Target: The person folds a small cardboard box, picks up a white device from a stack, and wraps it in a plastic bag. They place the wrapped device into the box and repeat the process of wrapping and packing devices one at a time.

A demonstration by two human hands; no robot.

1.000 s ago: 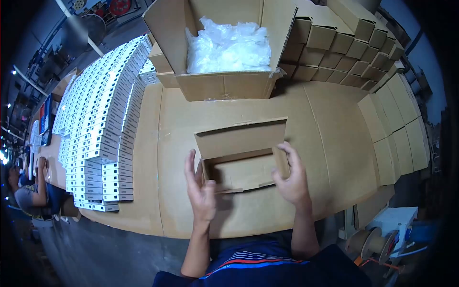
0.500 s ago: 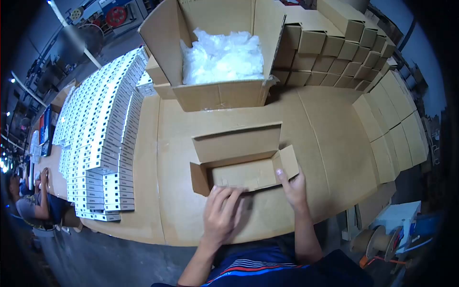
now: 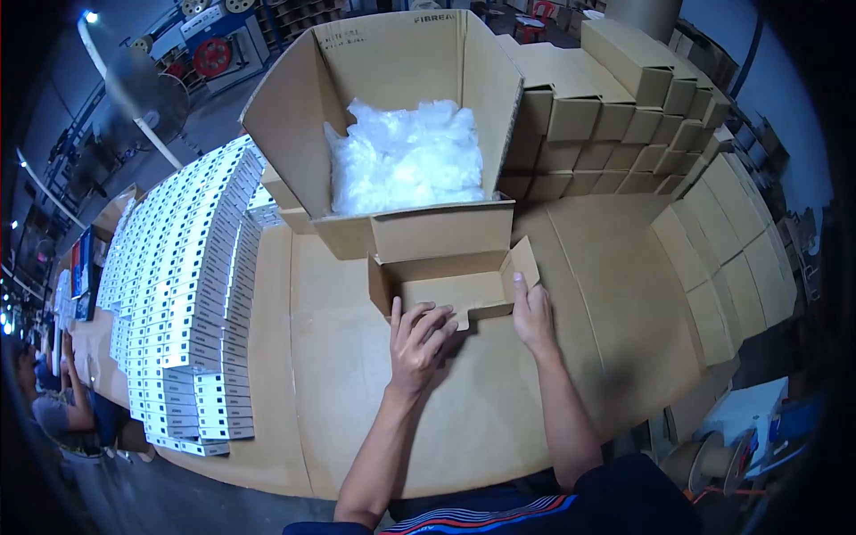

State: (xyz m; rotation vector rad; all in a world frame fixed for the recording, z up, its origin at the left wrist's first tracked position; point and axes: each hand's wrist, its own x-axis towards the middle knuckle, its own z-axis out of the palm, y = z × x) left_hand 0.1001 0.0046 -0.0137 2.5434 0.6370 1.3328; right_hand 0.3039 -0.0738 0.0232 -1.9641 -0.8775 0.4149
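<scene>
Away from the person and up toward the large carton [image 3: 343,239], the small open box [image 3: 455,287] has moved since the earlier frames; its raised lid [image 3: 443,234] now overlaps the carton's front wall in view, though whether they touch cannot be told. The small box lies on the cardboard-covered counter [image 3: 481,419], its opening facing up and its side flaps standing outward.

The left hand [image 3: 415,355] is at the box's near left edge, its fingers spread and curved over the front wall, close to a small tab there. The right hand [image 3: 533,314] pinches the near right corner, thumb on the side flap and the other fingers outside the box.

The large carton stands open with crumpled clear plastic [image 3: 406,156] inside. Left of it, white printed boxes [image 3: 192,285] are piled in long rows. Brown boxes [image 3: 606,125] are stacked beyond it on the right, and more closed cartons [image 3: 740,259] line the counter's right end. Well apart at far left, another person [image 3: 67,410] sits beside a work surface. Wire spools [image 3: 713,464] are below the counter at right.
</scene>
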